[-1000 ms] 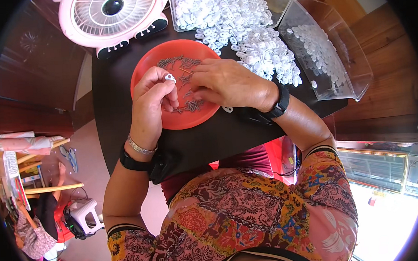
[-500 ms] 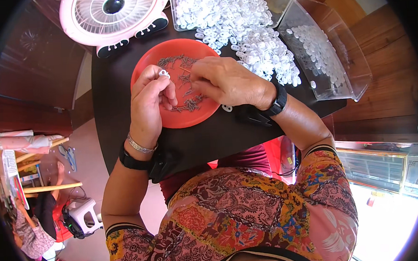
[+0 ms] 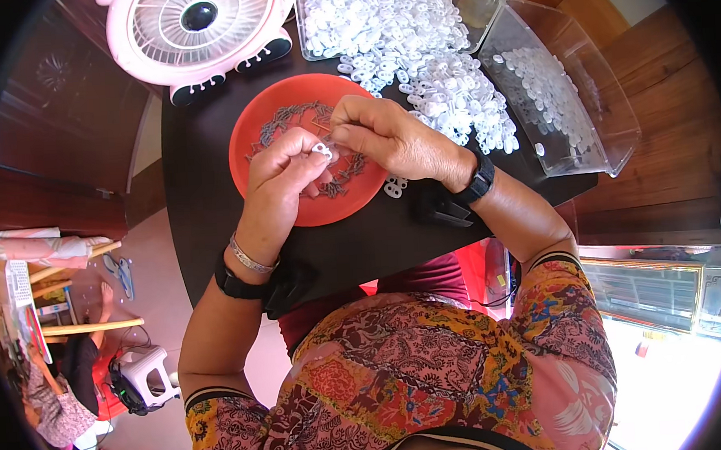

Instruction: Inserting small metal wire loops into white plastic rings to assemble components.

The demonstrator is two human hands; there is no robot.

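Observation:
My left hand (image 3: pixel 281 180) pinches a small white plastic piece with holes (image 3: pixel 321 150) between thumb and fingers, over a round red plate (image 3: pixel 253 200). Close beside it, my right hand (image 3: pixel 384 138) is closed in a pinch, its fingertips almost meeting the white piece. What the right fingertips hold is too small to make out. Many small grey screws (image 3: pixel 274 125) lie scattered on the plate, partly covered by both hands. A few white pieces (image 3: pixel 394 187) lie on the black table under my right wrist.
Beyond the plate, a heap of white pieces (image 3: pixel 460 97) spills from a clear bin (image 3: pixel 306 44). A second clear bin (image 3: pixel 609 151) stands tilted at the right with more. A pink fan (image 3: pixel 123 42) sits far left on the black table (image 3: pixel 346 254). Another person (image 3: pixel 64 412) is at lower left.
My left hand has moved right with the white piece, up to my right fingertips. The red plate sits slightly lower in view. More white pieces show beside my right wrist.

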